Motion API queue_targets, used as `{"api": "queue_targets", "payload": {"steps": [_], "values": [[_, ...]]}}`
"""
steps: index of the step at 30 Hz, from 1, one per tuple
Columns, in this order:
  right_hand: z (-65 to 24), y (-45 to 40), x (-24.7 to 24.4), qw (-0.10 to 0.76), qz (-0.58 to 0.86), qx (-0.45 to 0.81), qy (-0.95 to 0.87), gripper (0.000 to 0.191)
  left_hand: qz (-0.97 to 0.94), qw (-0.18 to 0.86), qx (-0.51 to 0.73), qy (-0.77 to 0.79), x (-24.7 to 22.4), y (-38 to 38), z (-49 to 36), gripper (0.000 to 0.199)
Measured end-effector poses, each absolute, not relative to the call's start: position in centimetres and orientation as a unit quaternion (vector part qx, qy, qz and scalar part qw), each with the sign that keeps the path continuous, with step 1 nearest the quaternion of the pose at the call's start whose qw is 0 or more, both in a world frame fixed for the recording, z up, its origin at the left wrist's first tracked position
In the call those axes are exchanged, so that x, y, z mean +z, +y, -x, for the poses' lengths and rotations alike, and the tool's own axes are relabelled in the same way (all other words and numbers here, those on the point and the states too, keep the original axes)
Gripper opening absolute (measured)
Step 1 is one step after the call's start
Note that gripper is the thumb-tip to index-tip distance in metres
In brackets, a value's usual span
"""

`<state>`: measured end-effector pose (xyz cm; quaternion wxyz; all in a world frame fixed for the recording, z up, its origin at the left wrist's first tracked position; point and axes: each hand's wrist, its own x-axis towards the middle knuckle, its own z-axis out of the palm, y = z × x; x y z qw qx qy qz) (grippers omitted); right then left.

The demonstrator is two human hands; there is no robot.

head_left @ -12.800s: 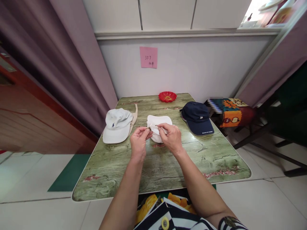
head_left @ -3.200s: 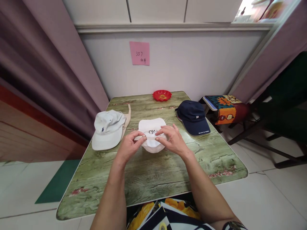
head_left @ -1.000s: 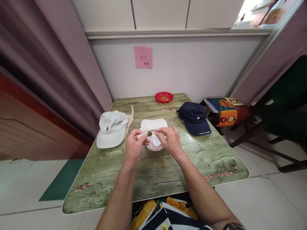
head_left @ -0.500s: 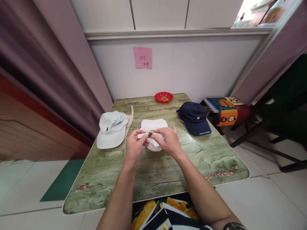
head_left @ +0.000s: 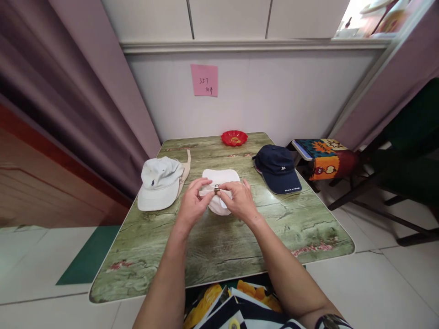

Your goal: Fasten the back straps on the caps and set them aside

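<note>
A white cap (head_left: 221, 175) lies at the middle of the green wood-patterned table (head_left: 219, 246), its brim toward the wall. My left hand (head_left: 194, 201) pinches the left part of the cap's back strap. On the right part of the strap, beside a small brown buckle (head_left: 216, 190), my right hand (head_left: 240, 197) is closed. A light grey cap (head_left: 160, 183) with a beige strap piece (head_left: 185, 170) behind it rests at the left. At the right sits a navy cap (head_left: 278, 168), brim toward me.
Near the wall stands a red scalloped dish (head_left: 234, 138). A pink note (head_left: 205, 80) is stuck on the wall. Beyond the table's right edge are a stool with a patterned cloth (head_left: 324, 157) and a dark chair (head_left: 404, 160). A purple curtain (head_left: 92, 82) hangs at the left.
My left hand has shifted its grip on the strap, with its fingers lying nearer the buckle. My right hand stays nearly in place. The caps have not moved on the table.
</note>
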<state>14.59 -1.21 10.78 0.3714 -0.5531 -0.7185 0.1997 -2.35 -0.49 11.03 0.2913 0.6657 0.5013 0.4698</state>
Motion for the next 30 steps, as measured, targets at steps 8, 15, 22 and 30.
{"api": "queue_targets", "payload": {"steps": [8, 15, 22, 30], "values": [[-15.1, -1.1, 10.9, 0.368, 0.548, 0.187, -0.727, 0.015, -0.695, 0.370, 0.408, 0.461, 12.6, 0.8, 3.0, 0.021], [-17.5, -0.5, 10.7, 0.366, 0.543, 0.207, -0.727, 0.014, -0.666, 0.479, 0.339, 0.460, 12.3, 0.8, 3.1, 0.024], [-17.7, 2.9, 9.9, 0.386, 0.546, 0.189, -0.719, 0.013, -0.659, 0.419, 0.402, 0.479, 10.6, 3.6, 2.2, 0.026], [-18.1, 7.7, 10.8, 0.358, 0.549, 0.220, -0.722, 0.017, -0.668, 0.450, 0.372, 0.462, 11.7, 8.9, 1.9, 0.023]]}}
